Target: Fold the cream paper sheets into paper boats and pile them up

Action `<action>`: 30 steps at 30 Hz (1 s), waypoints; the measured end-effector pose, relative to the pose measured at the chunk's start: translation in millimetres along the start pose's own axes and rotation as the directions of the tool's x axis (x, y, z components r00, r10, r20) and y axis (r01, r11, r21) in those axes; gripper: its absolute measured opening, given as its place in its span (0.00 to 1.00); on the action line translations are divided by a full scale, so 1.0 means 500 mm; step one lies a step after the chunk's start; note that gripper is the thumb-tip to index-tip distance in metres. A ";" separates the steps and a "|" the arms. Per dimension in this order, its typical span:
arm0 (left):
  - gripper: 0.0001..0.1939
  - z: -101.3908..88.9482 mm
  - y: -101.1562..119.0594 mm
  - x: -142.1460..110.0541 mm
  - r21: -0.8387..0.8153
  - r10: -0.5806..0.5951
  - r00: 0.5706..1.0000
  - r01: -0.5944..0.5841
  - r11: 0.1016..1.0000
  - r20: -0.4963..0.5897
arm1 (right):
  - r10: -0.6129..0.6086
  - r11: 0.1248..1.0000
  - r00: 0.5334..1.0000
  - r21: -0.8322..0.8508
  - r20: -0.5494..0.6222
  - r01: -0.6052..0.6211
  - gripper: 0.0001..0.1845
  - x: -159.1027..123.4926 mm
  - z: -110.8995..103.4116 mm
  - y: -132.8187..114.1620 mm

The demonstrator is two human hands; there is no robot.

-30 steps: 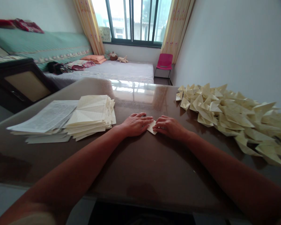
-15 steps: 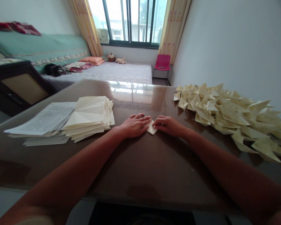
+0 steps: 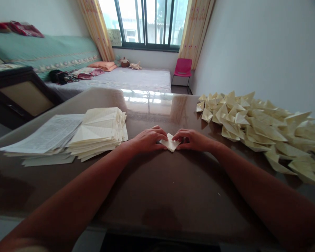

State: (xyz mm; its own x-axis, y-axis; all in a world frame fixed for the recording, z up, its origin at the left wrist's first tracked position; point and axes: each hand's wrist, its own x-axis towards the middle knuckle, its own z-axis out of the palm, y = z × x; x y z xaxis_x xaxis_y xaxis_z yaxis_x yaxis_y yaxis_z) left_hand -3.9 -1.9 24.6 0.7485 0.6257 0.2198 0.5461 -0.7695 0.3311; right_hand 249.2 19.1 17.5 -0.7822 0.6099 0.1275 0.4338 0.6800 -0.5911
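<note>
A small folded piece of cream paper (image 3: 171, 143) lies on the brown glossy table (image 3: 157, 185), one corner pointing at me. My left hand (image 3: 152, 139) grips its left side, fingers curled and thumb low. On the opposite side my right hand (image 3: 191, 140) pinches the paper between bent fingers and thumb. The fingertips of both hands cover its outer edges. To the left is a stack of creased cream sheets (image 3: 97, 129). A large heap of folded paper boats (image 3: 262, 129) spreads along the right side.
Printed white sheets (image 3: 47, 133) lie beside the stack at the far left. Beyond the table are a bed (image 3: 147, 78), a pink chair (image 3: 183, 68) and a window (image 3: 147, 24). A dark cabinet (image 3: 23, 94) stands to the left, and a wall (image 3: 252, 45) rises on the right.
My left hand has gone from lying flat over the paper to gripping its left edge with curled fingers. More of the paper shows between the hands. The view has shifted slightly.
</note>
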 end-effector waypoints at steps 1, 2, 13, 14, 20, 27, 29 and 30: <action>0.13 0.000 0.000 0.000 0.008 0.009 1.000 -0.009 1.000 0.000 | -0.006 1.000 1.000 -0.003 0.001 0.006 0.17 0.000 -0.001 -0.003; 0.13 0.000 0.000 -0.001 0.017 0.017 1.000 -0.017 1.000 0.006 | -0.010 1.000 1.000 -0.008 0.000 0.010 0.16 -0.001 -0.002 -0.006; 0.13 0.008 -0.005 0.000 -0.046 -0.101 0.995 0.100 0.994 -0.019 | -0.054 0.994 0.992 -0.098 -0.114 0.043 0.12 0.003 0.016 -0.006; 0.13 0.011 -0.007 0.002 -0.076 -0.133 0.991 0.131 0.988 -0.024 | -0.030 0.996 0.991 -0.083 -0.131 0.019 0.12 0.005 0.019 -0.004; 0.12 0.025 -0.010 0.013 -0.245 -0.354 0.934 0.334 0.910 -0.041 | 0.124 0.983 0.959 -0.099 -0.255 -0.153 0.12 0.016 0.048 -0.004; 0.12 0.036 -0.004 0.020 -0.191 -0.429 0.897 0.405 0.894 -0.105 | 0.214 0.936 0.900 -0.183 -0.380 -0.300 0.10 0.023 0.072 -0.005; 0.12 0.039 -0.001 0.021 -0.140 -0.436 0.892 0.420 0.897 -0.118 | 0.220 0.933 0.896 -0.184 -0.385 -0.308 0.10 0.024 0.073 -0.006; 0.12 0.040 0.001 0.022 -0.113 -0.440 0.890 0.428 0.897 -0.119 | 0.225 0.932 0.896 -0.182 -0.384 -0.312 0.10 0.024 0.074 -0.007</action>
State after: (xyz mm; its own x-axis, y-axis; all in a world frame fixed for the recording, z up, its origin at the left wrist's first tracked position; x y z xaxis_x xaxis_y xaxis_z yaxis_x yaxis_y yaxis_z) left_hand 12.0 2.2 8.8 0.3809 0.9108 0.1591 0.7676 -0.4075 0.4947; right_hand 221.8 9.4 -8.2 -0.4312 0.8554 0.2871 0.7301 0.5177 -0.4459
